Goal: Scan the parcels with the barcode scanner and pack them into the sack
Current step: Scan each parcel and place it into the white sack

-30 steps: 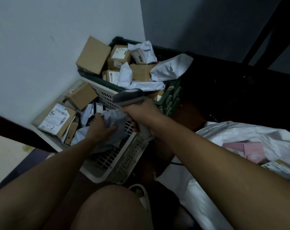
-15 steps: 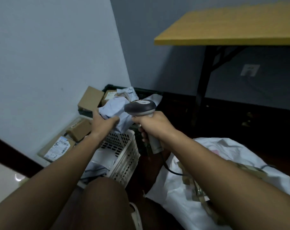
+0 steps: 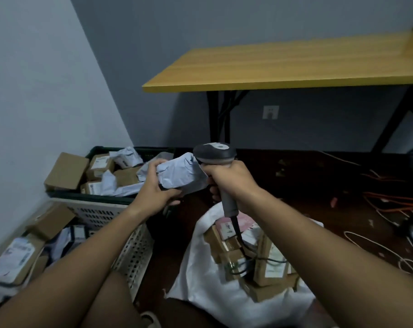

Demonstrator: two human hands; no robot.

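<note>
My left hand (image 3: 154,190) grips a crumpled grey poly-bag parcel (image 3: 180,172) in the air. Right beside it, my right hand (image 3: 231,178) is closed on the handle of a grey barcode scanner (image 3: 215,153); the scanner head sits against the parcel's upper right edge. Below both hands lies the open white sack (image 3: 200,275), which holds several brown boxes and a pink parcel. The scanner's cable hangs down into the sack.
A white perforated basket (image 3: 134,252) with parcels sits at lower left. Behind it a dark green crate (image 3: 94,197) is full of boxes and bags. A yellow-topped table (image 3: 283,67) stands ahead. Orange and white cables (image 3: 390,204) lie on the dark floor at right.
My left hand lifted the grey parcel out of the white basket and carried it right, up to the scanner. The view rose and swung right, bringing the sack and table into sight.
</note>
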